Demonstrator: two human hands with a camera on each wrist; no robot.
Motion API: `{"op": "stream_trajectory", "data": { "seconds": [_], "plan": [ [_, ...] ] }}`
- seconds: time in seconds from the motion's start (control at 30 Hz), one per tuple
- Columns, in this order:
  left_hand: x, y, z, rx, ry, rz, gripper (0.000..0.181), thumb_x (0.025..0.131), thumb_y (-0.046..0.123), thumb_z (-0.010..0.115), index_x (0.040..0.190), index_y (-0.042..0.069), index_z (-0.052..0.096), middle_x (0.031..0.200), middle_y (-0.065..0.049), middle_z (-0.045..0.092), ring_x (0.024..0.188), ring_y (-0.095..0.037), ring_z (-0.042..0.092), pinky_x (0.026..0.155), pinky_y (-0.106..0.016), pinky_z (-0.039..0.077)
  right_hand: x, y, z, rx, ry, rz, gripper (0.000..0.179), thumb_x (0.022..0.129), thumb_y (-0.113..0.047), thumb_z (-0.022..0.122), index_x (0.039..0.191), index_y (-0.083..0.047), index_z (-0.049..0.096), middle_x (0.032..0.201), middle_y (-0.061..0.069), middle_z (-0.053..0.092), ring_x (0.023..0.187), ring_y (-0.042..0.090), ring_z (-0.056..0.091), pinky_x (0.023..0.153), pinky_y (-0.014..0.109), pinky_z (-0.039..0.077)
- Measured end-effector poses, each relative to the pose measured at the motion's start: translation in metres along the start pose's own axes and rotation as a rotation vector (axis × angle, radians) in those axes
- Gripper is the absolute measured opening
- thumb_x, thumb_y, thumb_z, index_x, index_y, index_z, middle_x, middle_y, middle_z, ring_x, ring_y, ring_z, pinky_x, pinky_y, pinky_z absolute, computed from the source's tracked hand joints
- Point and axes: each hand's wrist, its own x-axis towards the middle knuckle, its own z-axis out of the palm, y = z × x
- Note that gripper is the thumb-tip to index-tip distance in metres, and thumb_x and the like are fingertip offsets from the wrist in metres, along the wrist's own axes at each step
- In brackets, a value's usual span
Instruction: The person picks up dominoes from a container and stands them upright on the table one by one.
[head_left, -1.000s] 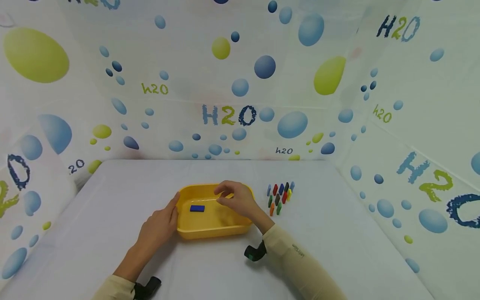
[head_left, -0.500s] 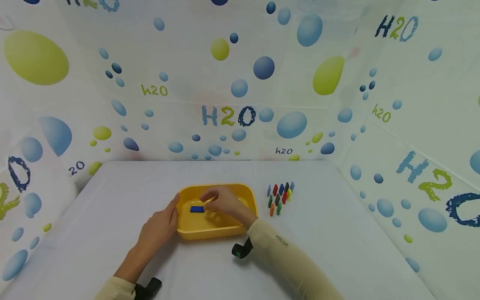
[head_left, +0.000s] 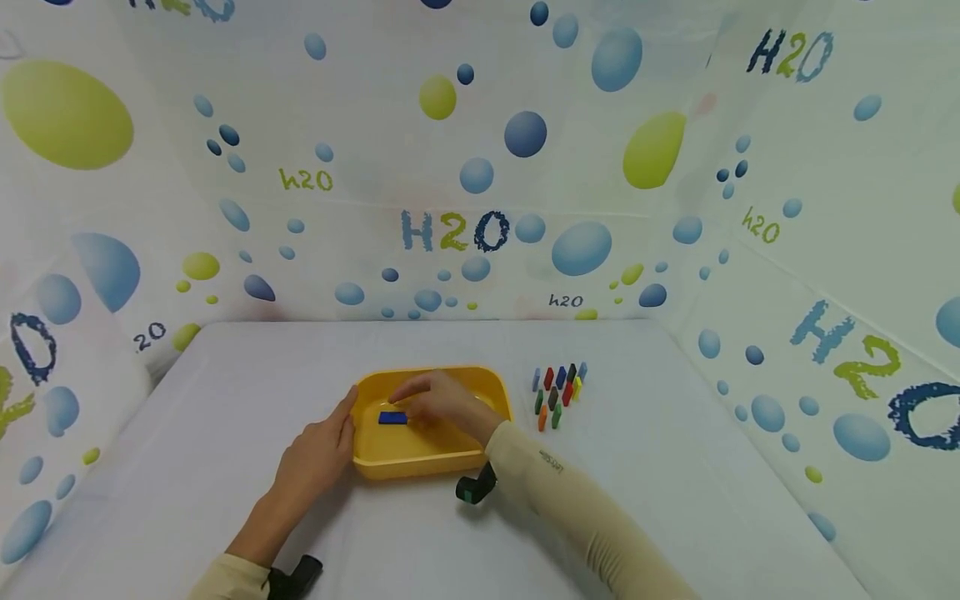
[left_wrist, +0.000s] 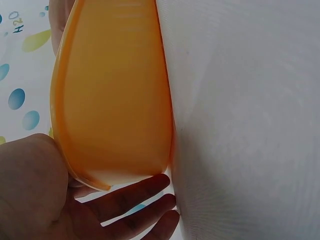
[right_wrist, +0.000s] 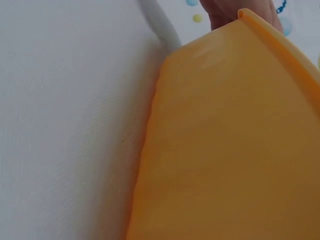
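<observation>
A small blue rectangular block (head_left: 392, 418), shaped like a domino, lies flat in the left part of a yellow plastic tray (head_left: 420, 465). My right hand (head_left: 441, 403) reaches into the tray from the right. Its index finger stretches over the far side of the block, and its lower fingers are close by the block's right end. My left hand (head_left: 313, 454) rests against the tray's left side with a finger at the rim. In the left wrist view its fingers (left_wrist: 132, 197) are spread and nearly straight beside the tray wall.
Several coloured blocks (head_left: 553, 399), in red, blue, green, yellow, orange and black, stand upright in rows right of the tray. A white cloth (head_left: 247, 383) covers the table. Printed sheets (head_left: 345, 108) with coloured dots rise behind and at both sides.
My right hand has moved left and lower inside the tray, from right of the blue block to right at it. The left hand and the tray stay in place.
</observation>
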Motion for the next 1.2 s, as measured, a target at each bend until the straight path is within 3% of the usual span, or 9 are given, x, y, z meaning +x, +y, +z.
{"op": "stream_trajectory", "data": {
  "seconds": [0.6,0.87,1.03,1.2],
  "plan": [
    [0.0014,-0.0006,0.0018,0.004,-0.004,-0.006,0.054,0.110,0.019,0.039,0.162,0.005,0.032,0.063,-0.006,0.040,0.050,-0.019,0.037,0.048,-0.034,0.036,0.0038,0.0041,0.0021,-0.062,-0.059,-0.002,0.022,0.092,0.003,0.074,0.104,-0.012,0.083,0.108,-0.004,0.073,0.081,0.020,0.064,0.071,0.028,0.055],
    [0.0023,-0.0009,0.0023,0.008,0.007,0.000,0.054,0.110,0.018,0.039,0.162,0.005,0.033,0.063,-0.006,0.039,0.051,-0.019,0.036,0.048,-0.034,0.035,0.0034,0.0033,0.0024,-0.114,-0.147,-0.093,0.024,0.087,0.007,0.077,0.104,-0.008,0.082,0.107,-0.004,0.074,0.082,0.017,0.062,0.068,0.028,0.054],
    [0.0027,-0.0022,0.0031,0.010,0.007,0.003,0.054,0.110,0.018,0.040,0.162,0.004,0.033,0.063,-0.005,0.039,0.051,-0.019,0.036,0.049,-0.034,0.035,0.0030,0.0028,0.0040,-0.155,-0.170,-0.106,0.026,0.085,0.008,0.079,0.105,-0.008,0.081,0.103,-0.004,0.074,0.087,0.015,0.062,0.072,0.028,0.055],
    [0.0029,-0.0032,0.0037,0.016,0.011,0.004,0.054,0.110,0.018,0.041,0.162,0.004,0.033,0.062,-0.005,0.039,0.051,-0.019,0.037,0.049,-0.034,0.035,0.0046,0.0051,0.0075,-0.210,-0.191,-0.140,0.024,0.084,0.007,0.082,0.105,-0.006,0.079,0.095,-0.001,0.073,0.082,0.015,0.063,0.070,0.026,0.054]
  ]
}}
